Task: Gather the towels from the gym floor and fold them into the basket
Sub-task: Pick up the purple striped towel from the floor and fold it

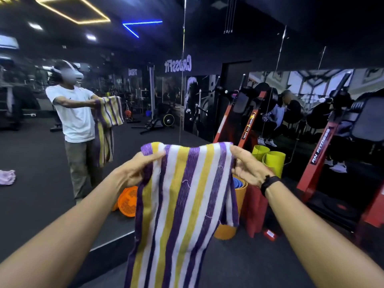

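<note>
My left hand (138, 166) pinches one top corner of the striped towel (182, 206), and my right hand (247, 165) pinches the other top corner. My fingers are curled tight on the cloth. Both my arms reach straight out in front of me. There is a black band (269, 183) on my right wrist. The towel hangs down between my hands, with purple, white and yellow stripes running up and down. It is up in the air, off the floor.

Behind the towel an orange basket (127, 201) lies tipped on its side by the mirror (62, 125). I cannot tell what is in it. Near my right hand stands an orange tub (242, 196) with blue rolled things (238, 182) inside. Yellow-green tubs (274, 161) sit farther back. A small purple cloth (7, 177) shows on the floor in the mirror.
</note>
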The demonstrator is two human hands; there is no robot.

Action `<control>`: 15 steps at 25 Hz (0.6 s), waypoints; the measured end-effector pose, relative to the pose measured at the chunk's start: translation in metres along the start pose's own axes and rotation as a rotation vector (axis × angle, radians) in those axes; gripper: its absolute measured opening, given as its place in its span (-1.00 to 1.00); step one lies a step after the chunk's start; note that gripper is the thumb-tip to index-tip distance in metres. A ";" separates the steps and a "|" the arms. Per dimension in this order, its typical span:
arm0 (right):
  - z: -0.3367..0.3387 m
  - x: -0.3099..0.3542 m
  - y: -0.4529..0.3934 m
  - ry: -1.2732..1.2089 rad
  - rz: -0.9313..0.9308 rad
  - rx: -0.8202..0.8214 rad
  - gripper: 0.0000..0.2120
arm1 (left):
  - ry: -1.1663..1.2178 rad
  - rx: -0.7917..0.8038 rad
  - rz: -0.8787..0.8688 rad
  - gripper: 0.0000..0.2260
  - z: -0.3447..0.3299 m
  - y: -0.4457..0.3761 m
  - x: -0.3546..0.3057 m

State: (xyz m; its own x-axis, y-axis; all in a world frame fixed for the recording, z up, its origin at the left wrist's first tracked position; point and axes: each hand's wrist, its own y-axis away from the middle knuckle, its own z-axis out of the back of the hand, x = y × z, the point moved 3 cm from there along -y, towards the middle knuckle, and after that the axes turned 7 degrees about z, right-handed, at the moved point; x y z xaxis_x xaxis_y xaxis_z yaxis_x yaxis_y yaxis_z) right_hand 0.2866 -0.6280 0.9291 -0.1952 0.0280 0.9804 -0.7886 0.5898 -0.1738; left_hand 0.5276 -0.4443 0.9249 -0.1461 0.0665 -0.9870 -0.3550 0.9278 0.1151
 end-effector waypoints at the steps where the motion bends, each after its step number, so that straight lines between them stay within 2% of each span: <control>1: -0.004 -0.006 0.002 0.062 -0.064 0.022 -0.80 | -0.113 0.033 0.044 -0.60 0.000 0.002 0.004; 2: -0.011 -0.011 0.006 0.144 -0.113 0.056 -0.81 | -0.203 0.031 0.043 -0.46 0.001 0.004 0.007; 3: -0.013 -0.015 0.007 0.159 -0.083 0.054 -0.74 | -0.190 0.007 0.032 -0.33 0.006 0.002 0.010; 5: -0.013 -0.016 0.003 -0.025 0.034 -0.021 -0.54 | -0.101 -0.029 0.003 -0.21 0.013 -0.002 0.007; 6: -0.012 -0.015 0.002 -0.078 0.031 -0.035 -0.53 | -0.114 -0.016 0.006 -0.22 0.012 0.000 0.005; 8: -0.019 -0.021 -0.001 0.089 -0.068 0.015 -0.69 | -0.184 -0.032 -0.006 -0.28 0.015 0.000 0.003; 9: -0.019 -0.022 -0.003 0.198 -0.058 -0.029 -0.78 | -0.149 -0.056 -0.033 -0.30 0.019 -0.003 0.001; 11: -0.015 -0.020 -0.012 0.094 0.091 -0.227 -0.92 | -0.086 -0.054 -0.063 -0.36 0.020 -0.002 -0.003; 12: -0.017 -0.018 -0.015 0.011 0.117 -0.229 -0.94 | -0.130 -0.052 -0.067 -0.43 0.019 -0.004 -0.002; 13: -0.021 -0.018 -0.017 0.030 0.087 -0.194 -0.93 | -0.144 -0.077 -0.060 -0.54 0.020 -0.004 0.001; 15: -0.027 -0.025 -0.018 0.224 -0.016 -0.137 -0.84 | -0.088 -0.139 -0.046 -0.70 0.023 -0.001 0.002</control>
State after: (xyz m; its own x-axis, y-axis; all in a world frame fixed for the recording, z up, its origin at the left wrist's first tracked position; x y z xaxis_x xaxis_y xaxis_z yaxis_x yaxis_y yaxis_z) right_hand 0.3209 -0.6176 0.9103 -0.0373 0.1869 0.9817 -0.7011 0.6952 -0.1590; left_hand 0.5490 -0.4368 0.9204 -0.0475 0.0628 -0.9969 -0.4846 0.8713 0.0780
